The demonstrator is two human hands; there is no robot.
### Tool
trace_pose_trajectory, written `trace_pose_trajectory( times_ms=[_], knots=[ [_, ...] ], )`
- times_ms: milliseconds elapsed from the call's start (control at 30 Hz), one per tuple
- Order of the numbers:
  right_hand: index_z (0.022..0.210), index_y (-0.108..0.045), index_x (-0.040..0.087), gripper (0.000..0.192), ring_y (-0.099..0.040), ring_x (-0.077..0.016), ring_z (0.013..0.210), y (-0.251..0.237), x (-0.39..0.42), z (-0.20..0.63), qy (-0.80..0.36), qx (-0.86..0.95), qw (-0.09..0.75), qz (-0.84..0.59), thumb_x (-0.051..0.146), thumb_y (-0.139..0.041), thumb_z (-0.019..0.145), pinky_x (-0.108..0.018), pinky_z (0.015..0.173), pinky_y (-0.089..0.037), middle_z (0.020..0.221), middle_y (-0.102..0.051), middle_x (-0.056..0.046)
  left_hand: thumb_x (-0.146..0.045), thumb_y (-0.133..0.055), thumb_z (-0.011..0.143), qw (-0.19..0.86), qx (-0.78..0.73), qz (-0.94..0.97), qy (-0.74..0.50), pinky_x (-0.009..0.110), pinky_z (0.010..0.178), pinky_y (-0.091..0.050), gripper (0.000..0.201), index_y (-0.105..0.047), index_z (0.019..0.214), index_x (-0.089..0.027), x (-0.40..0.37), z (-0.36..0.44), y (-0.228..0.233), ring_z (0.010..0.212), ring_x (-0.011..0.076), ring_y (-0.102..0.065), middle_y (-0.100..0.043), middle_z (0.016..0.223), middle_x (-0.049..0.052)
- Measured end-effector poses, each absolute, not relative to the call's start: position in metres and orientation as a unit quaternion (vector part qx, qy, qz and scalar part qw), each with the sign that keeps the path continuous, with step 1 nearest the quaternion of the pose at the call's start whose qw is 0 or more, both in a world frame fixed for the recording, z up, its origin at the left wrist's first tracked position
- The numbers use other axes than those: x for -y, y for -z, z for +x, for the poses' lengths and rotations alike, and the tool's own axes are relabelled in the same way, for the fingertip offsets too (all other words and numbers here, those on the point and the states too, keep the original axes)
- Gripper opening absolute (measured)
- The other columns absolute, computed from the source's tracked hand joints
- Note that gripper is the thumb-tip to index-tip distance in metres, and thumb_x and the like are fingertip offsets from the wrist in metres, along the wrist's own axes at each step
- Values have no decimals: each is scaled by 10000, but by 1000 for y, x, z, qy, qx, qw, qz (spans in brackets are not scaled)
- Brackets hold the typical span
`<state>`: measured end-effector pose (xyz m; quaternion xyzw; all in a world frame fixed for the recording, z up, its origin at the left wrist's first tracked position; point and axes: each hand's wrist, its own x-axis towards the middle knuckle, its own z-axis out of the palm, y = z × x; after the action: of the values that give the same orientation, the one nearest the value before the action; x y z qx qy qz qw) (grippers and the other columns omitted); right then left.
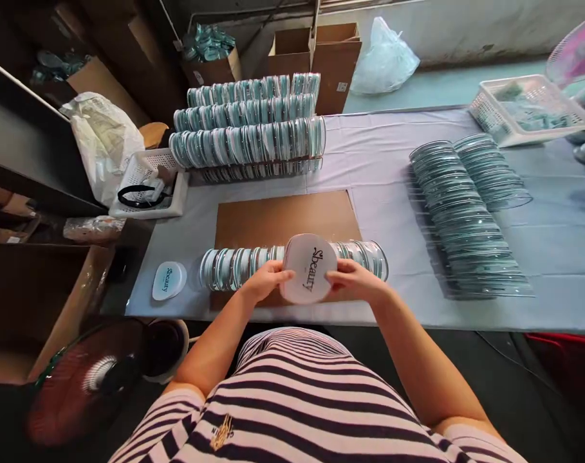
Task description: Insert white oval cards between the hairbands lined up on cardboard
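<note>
Between my two hands is a stack of round white cards point(304, 269) with "beauty" lettering on the top one. My left hand point(268, 280) pinches its left edge, and my right hand point(352, 281) grips the right edge. Just behind the cards, a row of round clear-rimmed discs point(234, 267) lies across a brown cardboard sheet point(282, 218); the cards hide its middle. Further left on the table rests another small pile of white "beauty" cards point(169, 280).
Several rows of discs point(248, 145) stand at the back left beside a white basket point(179, 196). Overlapping clear discs point(466, 218) lie on the right, near another white basket point(543, 132). A fan point(96, 379) stands low at the left, below the table edge.
</note>
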<state>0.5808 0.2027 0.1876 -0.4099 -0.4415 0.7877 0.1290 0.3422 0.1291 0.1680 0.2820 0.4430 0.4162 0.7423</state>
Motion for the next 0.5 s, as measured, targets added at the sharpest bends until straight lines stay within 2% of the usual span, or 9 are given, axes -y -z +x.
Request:
trace_pose_trajectory(
  times_ms=[67,100,233,400,500],
  knots=[
    [860,-750,124,461,-698,-208,721,-193,-201,590,-839,426,74,-331,484,-870,598,-329,636,-595,835,-738,-101,-461,-925,532,803,-373,280,-370,421,795,-558,466,-773,830,-137,-130,342,-175,857,323,-712,-732,773,122],
    [856,-753,121,477,-703,-214,731,-195,-200,594,-839,421,81,-334,491,-879,584,-335,648,-599,842,-740,-106,-462,-932,519,805,-368,287,-366,428,810,-556,468,-773,818,-138,-131,342,-178,880,335,-712,-735,782,125],
    [926,-745,171,446,-699,-170,757,-195,-193,595,-774,383,218,-454,463,-877,616,-285,675,-593,869,-744,-55,-433,-892,628,726,-450,345,-391,395,858,-543,374,-778,830,-139,-136,345,-183,897,297,-707,-753,834,112],
    [829,-726,146,512,-671,-180,642,-182,-177,588,-844,342,193,-365,530,-896,536,-325,616,-569,752,-718,-59,-447,-959,473,859,-290,243,-344,497,902,-537,646,-766,998,-124,-134,347,-166,980,384,-708,-757,951,168],
    [900,-737,160,484,-683,-176,718,-181,-169,588,-786,343,238,-456,490,-883,577,-336,703,-581,809,-727,-50,-433,-934,537,808,-381,284,-349,483,930,-531,495,-772,895,-131,-136,342,-157,972,356,-706,-763,892,130]
  ],
)
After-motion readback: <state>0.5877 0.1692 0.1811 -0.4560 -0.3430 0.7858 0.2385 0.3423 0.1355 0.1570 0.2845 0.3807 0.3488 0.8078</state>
